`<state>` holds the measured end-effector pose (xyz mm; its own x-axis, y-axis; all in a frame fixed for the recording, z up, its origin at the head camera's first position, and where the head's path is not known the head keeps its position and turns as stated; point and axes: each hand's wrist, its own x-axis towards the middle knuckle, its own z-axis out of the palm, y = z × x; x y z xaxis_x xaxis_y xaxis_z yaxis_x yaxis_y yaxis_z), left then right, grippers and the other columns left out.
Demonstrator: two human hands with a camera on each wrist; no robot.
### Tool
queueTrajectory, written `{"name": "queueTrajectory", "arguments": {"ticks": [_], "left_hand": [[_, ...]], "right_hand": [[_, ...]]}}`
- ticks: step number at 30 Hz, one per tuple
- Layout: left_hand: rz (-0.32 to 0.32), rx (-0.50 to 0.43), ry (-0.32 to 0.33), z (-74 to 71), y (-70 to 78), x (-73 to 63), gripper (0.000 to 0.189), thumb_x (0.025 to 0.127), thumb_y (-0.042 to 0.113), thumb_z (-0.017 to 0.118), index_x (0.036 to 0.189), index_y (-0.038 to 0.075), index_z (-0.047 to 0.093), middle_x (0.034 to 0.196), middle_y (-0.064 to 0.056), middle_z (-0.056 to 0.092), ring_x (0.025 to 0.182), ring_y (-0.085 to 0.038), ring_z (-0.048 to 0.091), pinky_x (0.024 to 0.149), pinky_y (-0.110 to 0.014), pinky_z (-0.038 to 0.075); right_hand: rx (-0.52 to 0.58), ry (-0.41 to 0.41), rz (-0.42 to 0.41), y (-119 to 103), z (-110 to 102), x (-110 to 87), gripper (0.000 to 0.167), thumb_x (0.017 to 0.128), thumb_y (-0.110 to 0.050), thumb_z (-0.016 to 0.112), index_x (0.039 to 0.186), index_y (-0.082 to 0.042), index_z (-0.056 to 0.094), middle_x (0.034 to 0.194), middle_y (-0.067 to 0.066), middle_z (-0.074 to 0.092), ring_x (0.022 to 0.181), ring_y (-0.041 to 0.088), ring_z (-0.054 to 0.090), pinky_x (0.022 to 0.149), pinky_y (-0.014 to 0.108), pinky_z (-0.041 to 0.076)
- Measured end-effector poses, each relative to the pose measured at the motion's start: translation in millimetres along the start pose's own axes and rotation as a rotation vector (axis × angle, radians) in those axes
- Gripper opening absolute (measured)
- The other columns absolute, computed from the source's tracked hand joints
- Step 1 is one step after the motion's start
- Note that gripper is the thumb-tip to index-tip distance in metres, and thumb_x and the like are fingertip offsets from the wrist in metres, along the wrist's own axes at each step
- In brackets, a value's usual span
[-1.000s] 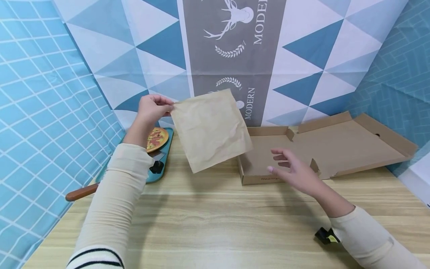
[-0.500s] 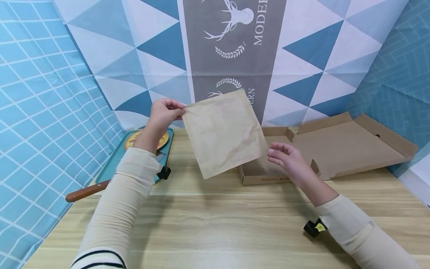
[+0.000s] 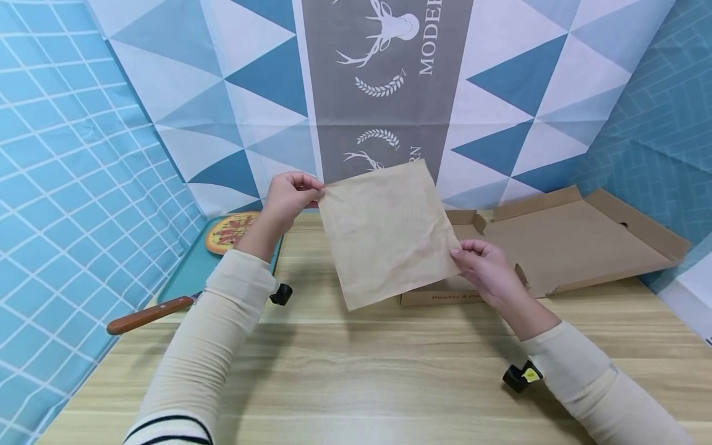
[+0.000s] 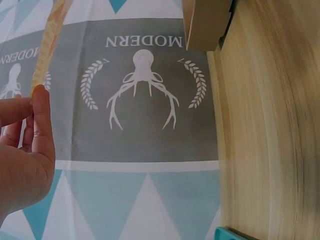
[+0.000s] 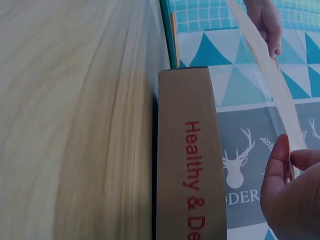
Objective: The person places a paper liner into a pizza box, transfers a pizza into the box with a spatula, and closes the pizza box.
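Observation:
A square sheet of tan parchment paper (image 3: 389, 238) is held up above the table, slightly creased. My left hand (image 3: 290, 196) pinches its upper left corner between thumb and fingers. At its right edge, near the lower right corner, my right hand (image 3: 488, 269) pinches it too. The right wrist view shows the sheet (image 5: 272, 85) nearly edge-on, stretched between both hands. Behind and below it stands an open cardboard pizza box (image 3: 445, 298), its tray partly hidden by the sheet. The box lid (image 3: 578, 241) lies folded out to the right.
On the left a teal tray (image 3: 186, 272) holds a pizza (image 3: 229, 232), partly covered by my left forearm. A wooden-handled tool (image 3: 150, 314) reaches over the tray's front edge; its far end is hidden. Patterned cloth walls stand behind and on both sides of the wooden table (image 3: 356, 371).
My left hand has carried the parchment paper to the right and slightly down. The right hand, free one second ago, has come to the sheet and now pinches its right edge.

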<state>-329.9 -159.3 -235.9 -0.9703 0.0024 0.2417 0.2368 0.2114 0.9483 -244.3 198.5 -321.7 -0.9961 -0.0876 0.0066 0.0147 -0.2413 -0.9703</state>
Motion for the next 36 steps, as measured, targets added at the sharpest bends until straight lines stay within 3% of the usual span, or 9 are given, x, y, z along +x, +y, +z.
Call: {"name": "queueTrajectory", "arguments": {"ticks": [7,16,20,24,30,36], "left_hand": [[-0.018,-0.07,-0.022,6.0,-1.8,-1.1,0.006,0.086,-0.001,0.072,0.082,0.004,0.07,0.082,-0.005,0.068,0.072,-0.016,0.065,0.068,-0.027,0.057],[-0.089,-0.205,-0.041,13.0,-2.0,-2.2,0.012,0.085,-0.006,0.071,0.078,0.005,0.068,0.081,-0.006,0.069,0.072,-0.014,0.066,0.066,-0.025,0.057],[-0.14,-0.313,-0.04,16.8,-5.3,-2.7,0.004,0.088,-0.003,0.068,0.09,0.001,0.067,0.083,-0.006,0.066,0.071,-0.014,0.065,0.067,-0.027,0.058],[-0.202,-0.394,-0.049,21.2,-11.3,-5.0,0.012,0.09,0.002,0.068,0.1,0.0,0.062,0.085,-0.007,0.067,0.07,-0.016,0.067,0.068,-0.027,0.058],[-0.266,-0.389,-0.166,32.6,-19.4,-13.6,0.021,0.092,0.009,0.067,0.11,0.0,0.059,0.09,-0.009,0.067,0.077,-0.018,0.068,0.074,-0.03,0.058],[-0.316,-0.38,-0.294,57.6,-26.3,-26.7,0.015,0.093,0.003,0.064,0.105,0.0,0.057,0.088,-0.007,0.065,0.072,-0.016,0.066,0.071,-0.029,0.057]], "right_hand": [[-0.044,0.008,-0.022,-2.3,-11.5,-3.9,0.006,0.092,-0.005,0.066,0.089,-0.01,0.066,0.083,-0.001,0.061,0.076,0.009,0.062,0.068,0.022,0.054],[0.053,-0.017,-0.044,0.7,-22.4,-5.6,0.005,0.091,0.002,0.066,0.09,-0.003,0.065,0.084,0.001,0.064,0.074,0.01,0.063,0.065,0.024,0.055],[0.115,-0.023,-0.043,-3.0,-25.0,-8.0,0.01,0.091,0.001,0.065,0.086,-0.007,0.068,0.085,0.001,0.065,0.074,0.011,0.064,0.067,0.022,0.055],[0.151,-0.022,-0.051,-5.6,-26.9,-9.6,0.012,0.091,0.002,0.065,0.085,-0.007,0.07,0.084,0.002,0.065,0.073,0.011,0.065,0.069,0.023,0.056],[0.193,0.004,-0.066,-6.4,-31.5,-10.0,0.014,0.091,0.005,0.064,0.084,-0.006,0.071,0.083,0.003,0.067,0.072,0.013,0.067,0.069,0.024,0.056],[0.222,0.035,-0.083,-8.7,-31.2,-11.9,0.014,0.09,0.006,0.064,0.084,-0.004,0.071,0.081,0.005,0.068,0.07,0.013,0.067,0.066,0.024,0.057]]}}
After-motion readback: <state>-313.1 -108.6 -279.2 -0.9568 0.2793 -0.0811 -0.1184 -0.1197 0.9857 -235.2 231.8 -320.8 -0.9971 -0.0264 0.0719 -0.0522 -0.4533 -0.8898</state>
